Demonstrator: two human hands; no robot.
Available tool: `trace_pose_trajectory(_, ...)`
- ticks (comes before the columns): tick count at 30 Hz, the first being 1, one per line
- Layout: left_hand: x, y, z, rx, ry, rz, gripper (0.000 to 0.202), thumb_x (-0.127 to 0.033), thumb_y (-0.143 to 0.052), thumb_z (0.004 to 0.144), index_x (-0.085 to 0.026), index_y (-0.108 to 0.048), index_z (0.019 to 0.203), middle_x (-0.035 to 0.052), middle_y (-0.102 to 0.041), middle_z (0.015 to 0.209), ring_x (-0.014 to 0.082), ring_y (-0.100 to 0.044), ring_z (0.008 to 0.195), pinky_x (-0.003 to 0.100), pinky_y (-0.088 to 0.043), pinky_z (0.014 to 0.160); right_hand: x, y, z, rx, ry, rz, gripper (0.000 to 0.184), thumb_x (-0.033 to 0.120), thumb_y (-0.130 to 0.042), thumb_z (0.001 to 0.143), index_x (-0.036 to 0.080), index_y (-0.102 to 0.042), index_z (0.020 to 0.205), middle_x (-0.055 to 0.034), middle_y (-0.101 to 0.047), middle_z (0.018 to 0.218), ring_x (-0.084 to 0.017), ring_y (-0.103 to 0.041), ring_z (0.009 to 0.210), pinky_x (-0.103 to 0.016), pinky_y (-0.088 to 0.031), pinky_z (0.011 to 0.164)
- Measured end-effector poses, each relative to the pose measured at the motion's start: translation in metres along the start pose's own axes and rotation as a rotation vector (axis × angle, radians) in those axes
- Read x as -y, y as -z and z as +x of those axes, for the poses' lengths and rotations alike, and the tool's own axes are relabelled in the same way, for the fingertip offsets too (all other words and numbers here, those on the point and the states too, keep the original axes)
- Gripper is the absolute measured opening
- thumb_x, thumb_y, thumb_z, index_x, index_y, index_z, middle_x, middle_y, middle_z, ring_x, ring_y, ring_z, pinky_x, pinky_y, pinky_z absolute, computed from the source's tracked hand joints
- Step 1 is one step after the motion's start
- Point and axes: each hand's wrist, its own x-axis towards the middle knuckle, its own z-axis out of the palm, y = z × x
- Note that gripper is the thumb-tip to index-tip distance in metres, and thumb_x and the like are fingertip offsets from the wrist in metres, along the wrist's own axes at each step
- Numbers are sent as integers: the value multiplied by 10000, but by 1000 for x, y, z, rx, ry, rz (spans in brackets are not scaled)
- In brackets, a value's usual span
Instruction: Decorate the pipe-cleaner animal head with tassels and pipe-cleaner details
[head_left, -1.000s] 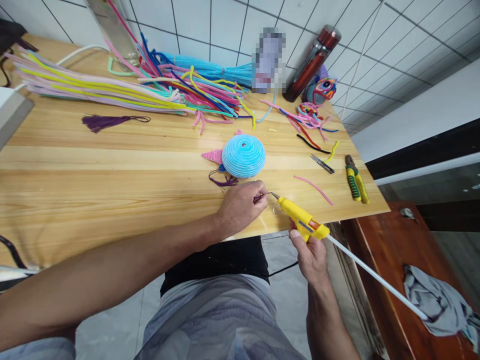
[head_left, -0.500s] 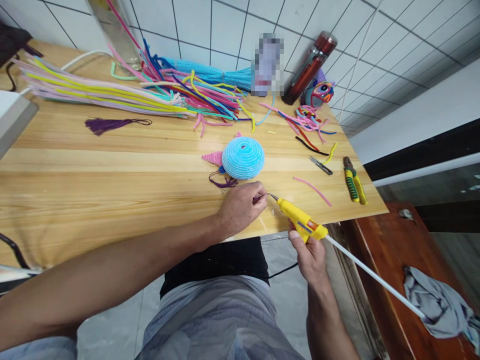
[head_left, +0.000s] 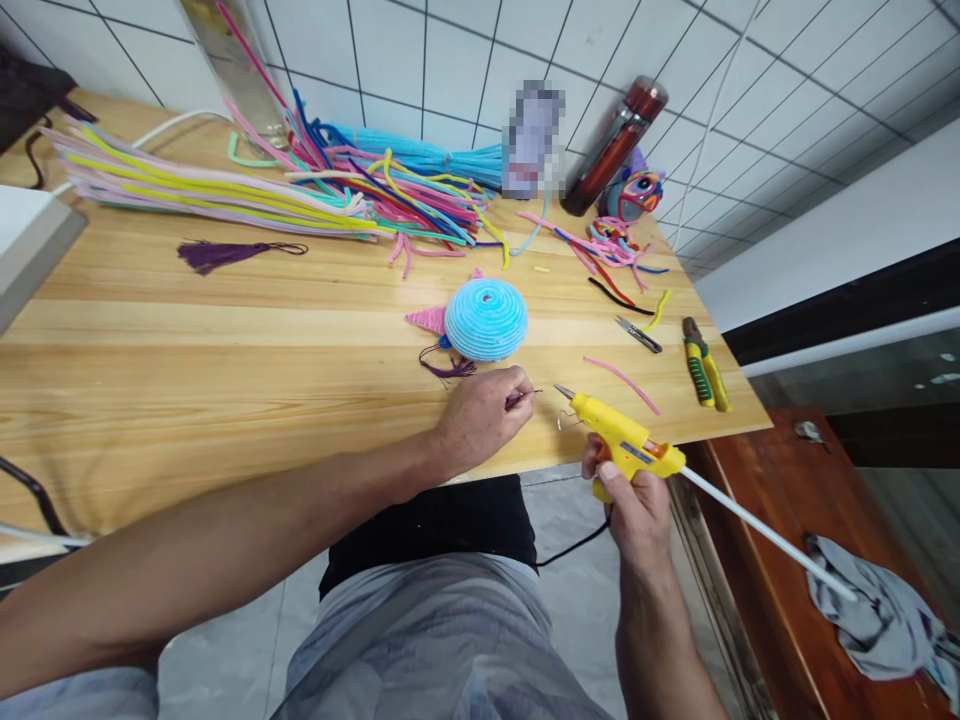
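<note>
Left hand (head_left: 480, 418) pinches a thin purple cord end (head_left: 529, 394); right hand (head_left: 637, 505) grasps the yellow plastic glue gun (head_left: 622, 440) — its nozzle is just apart from the cord. Best to hold the pinch back from the hot tip.

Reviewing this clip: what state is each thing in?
Left hand: pinching a thin purple strand.
Right hand: gripping the glue gun.
Glue gun: held, nozzle apart from the strand.
Blue coil: lying flat on table.
Pliers: shut, lying on table.
Bottle: capped, standing.
</note>
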Motion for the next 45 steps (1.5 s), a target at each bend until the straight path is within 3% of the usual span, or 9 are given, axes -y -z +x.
trace_pose_trajectory(5,-1,0,0,-70,-34,-57,148,-94,-658,883,-194,-626,779,-28,-661,671,118,-589,615,252,-404,623,21,0,16,81,4,131,356,545,-770,902,203,-794,1000,-109,-799,959,-241,-716,753,-393,-581,701)
trace_pose_trajectory(10,-2,-2,1,-160,-25,-193,126,-153,-646,910,-200,-629,795,-22,-680,686,124,-639,636,247,-456,635,19,3,29,116,-68,147,384,578,-788,866,194,-796,863,-117,-798,894,-259,-729,759,-389,-578,680)
trace_pose_trajectory(19,-6,0,4,-151,39,-357,108,-215,-658,913,-199,-657,806,-6,-702,693,132,-652,645,251,-473,628,21,10,43,106,-126,124,328,520,-824,811,193,-801,821,-81,-759,820,-166,-603,599,-318,-482,559)
trace_pose_trajectory(23,-8,3,3,-87,47,-374,93,-177,-644,888,-194,-672,801,-11,-696,683,121,-630,632,243,-458,622,45,21,85,73,-102,219,299,464,-824,784,195,-797,913,5,-588,632,-126,-498,533,-257,-383,469)
trace_pose_trajectory(27,-8,3,2,-79,43,-387,92,-202,-640,888,-191,-679,805,-8,-694,686,122,-628,632,246,-453,617,61,29,148,99,-153,319,324,294,-866,650,233,-724,934,50,-552,690,-83,-439,534,-198,-391,449)
trace_pose_trajectory(32,-6,1,3,-97,58,-395,102,-229,-655,892,-194,-678,799,-11,-684,669,125,-620,616,252,-454,609,42,12,184,-2,-358,-172,208,266,-785,733,215,-594,797,46,-562,598,-88,-499,503,-194,-466,496)
trace_pose_trajectory(38,-8,2,2,-107,67,-416,105,-237,-662,889,-195,-678,794,-12,-684,674,119,-616,608,246,-450,597,20,-9,205,-65,-334,-499,183,316,-692,881,205,-618,757,-46,-698,681,-171,-676,583,-243,-472,534)
trace_pose_trajectory(42,-10,3,4,-114,85,-439,115,-255,-671,893,-195,-679,796,-8,-692,677,120,-621,605,244,-449,587,26,-14,218,-105,-298,-709,251,407,-717,907,209,-689,756,-154,-794,840,-334,-794,992,-356,-574,827)
trace_pose_trajectory(45,-12,4,5,-119,85,-457,112,-245,-670,895,-195,-678,795,-8,-695,677,119,-620,608,247,-453,596,35,-13,211,-140,-264,-912,330,473,-685,936,177,-752,806,-264,-810,1047,-430,-703,1281,-465,-516,1035)
